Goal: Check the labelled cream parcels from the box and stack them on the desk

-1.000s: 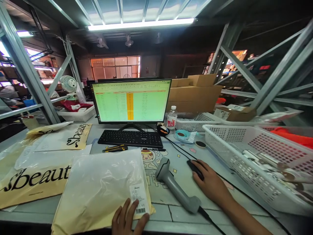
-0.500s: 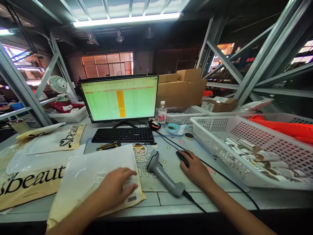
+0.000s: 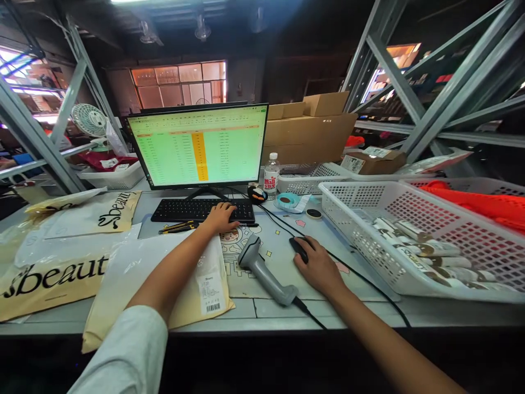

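Observation:
My left hand (image 3: pixel 222 217) lies over the right part of a black keyboard (image 3: pixel 180 210), fingers stretched out on the keys. My right hand (image 3: pixel 319 266) rests on a black computer mouse (image 3: pixel 299 249), its fingers curved over it. Between my hands a grey barcode scanner (image 3: pixel 266 273) lies on the cartoon desk mat (image 3: pixel 241 283). Beneath my left forearm is a plastic-wrapped packet (image 3: pixel 188 309) with a white barcode label (image 3: pixel 210 293). A monitor (image 3: pixel 164 148) behind the keyboard displays a spreadsheet with one orange column.
More packets with black lettering (image 3: pixel 53 282) lie at the left. A white basket (image 3: pixel 356 235) with several rolled items stands at the right. A water bottle (image 3: pixel 271 176), tape rolls (image 3: pixel 287 201) and yellow-black cutters (image 3: pixel 178 226) sit around the keyboard. Cardboard boxes (image 3: pixel 307 134) stand behind.
My left hand has moved from the packet forward onto the keyboard, uncovering the packet's label. My right hand stays on the mouse. The view has tilted down a little.

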Motion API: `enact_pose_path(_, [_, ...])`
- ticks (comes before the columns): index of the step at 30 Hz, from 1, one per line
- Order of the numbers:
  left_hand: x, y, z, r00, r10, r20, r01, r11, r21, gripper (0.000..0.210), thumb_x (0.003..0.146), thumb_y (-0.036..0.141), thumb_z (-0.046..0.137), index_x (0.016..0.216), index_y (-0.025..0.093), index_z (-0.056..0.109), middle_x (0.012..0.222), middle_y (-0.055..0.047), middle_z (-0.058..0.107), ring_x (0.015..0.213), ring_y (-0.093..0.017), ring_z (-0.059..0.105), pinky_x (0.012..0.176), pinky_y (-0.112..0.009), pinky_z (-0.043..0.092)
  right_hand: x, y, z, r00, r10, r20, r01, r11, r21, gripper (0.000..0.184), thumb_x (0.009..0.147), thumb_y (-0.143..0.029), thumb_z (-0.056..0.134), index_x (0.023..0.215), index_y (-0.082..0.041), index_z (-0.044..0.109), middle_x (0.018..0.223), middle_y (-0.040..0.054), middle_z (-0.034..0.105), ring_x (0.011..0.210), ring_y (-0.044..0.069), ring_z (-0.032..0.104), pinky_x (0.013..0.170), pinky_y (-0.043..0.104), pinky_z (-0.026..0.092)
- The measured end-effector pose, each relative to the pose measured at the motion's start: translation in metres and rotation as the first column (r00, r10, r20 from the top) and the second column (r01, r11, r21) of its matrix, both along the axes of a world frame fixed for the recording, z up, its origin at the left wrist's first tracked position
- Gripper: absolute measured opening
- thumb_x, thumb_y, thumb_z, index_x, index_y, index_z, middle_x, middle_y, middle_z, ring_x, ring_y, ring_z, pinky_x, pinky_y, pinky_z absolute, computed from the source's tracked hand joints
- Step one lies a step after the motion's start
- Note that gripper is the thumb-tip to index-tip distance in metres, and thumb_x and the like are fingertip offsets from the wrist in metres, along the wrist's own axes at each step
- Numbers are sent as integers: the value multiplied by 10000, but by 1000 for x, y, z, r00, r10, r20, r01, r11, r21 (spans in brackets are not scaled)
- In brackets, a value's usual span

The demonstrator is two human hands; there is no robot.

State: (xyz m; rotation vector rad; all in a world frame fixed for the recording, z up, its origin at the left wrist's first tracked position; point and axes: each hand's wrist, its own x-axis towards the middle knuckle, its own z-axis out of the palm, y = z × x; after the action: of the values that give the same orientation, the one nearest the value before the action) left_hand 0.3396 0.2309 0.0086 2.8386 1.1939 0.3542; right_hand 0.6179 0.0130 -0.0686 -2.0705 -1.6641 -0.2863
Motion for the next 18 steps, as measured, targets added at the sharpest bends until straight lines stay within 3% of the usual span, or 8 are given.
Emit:
enact_pose_path(4, [15,6,-14,999,-17,-33,17,1000,8,678,962,570,643,1536,235,508,1642,-132,396,1527,-384,301,1235,-580,292,-1,-1,2,1000,6,2,-6,1000,-4,507,982,-320,469,1453,-204,617,1519,135,513,1305,331,571,1085,497,548])
enact_pose_path(11, [21,5,-21,997,-50,-58,51,999,15,643,1002,647,546,1561,333,498,1708,-95,289,1588,-409,180,1254,-656,197,-4,-2,5,1000,-5,2,5,1000,-14,513,983,-328,458,1454,-197,613,1523,126,511,1316,322,565,1087,477,547])
enact_pose_path(18, [24,1,-9,998,-11,-70,9,1000,-19,677,982,695,550,1552,330,521,1709,-94,305,1593,-429,164,1253,-671,194,-2,-2,3,1000,7,16,-7,1000,0,503,995,-374,436,1425,-202,632,1512,123,524,1275,344,589,1008,515,591])
